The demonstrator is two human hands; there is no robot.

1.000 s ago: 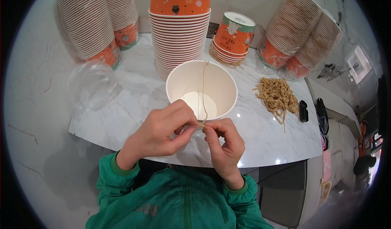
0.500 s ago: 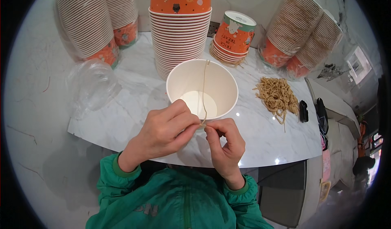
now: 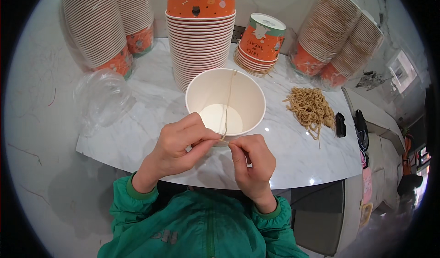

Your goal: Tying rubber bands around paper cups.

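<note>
A white-lined paper bucket (image 3: pixel 247 93) stands tilted toward me on the marble table, its mouth facing up. A tan cord (image 3: pixel 228 104) hangs from the far rim across the mouth to the near rim. My left hand (image 3: pixel 181 145) pinches the cord just outside the near rim, thumb against forefinger. Close beside it, my right hand (image 3: pixel 252 161) pinches the cord's end in the same way. A short stretch of cord runs taut between the two pinches. The bucket's outer side is mostly hidden behind my hands.
Behind the bucket rises a tall stack of orange paper buckets (image 3: pixel 200 42). A shorter upturned stack (image 3: pixel 261 42) is to its right. Wrapped stacks stand at far left (image 3: pixel 91 24) and far right (image 3: pixel 327 28). Loose cords (image 3: pixel 311 109) lie right, clear plastic wrap (image 3: pixel 103 97) left.
My hands have drawn slightly apart, the left one shifting left, and more cord shows between the fingertips. The cord across the mouth slants further left at its near end.
</note>
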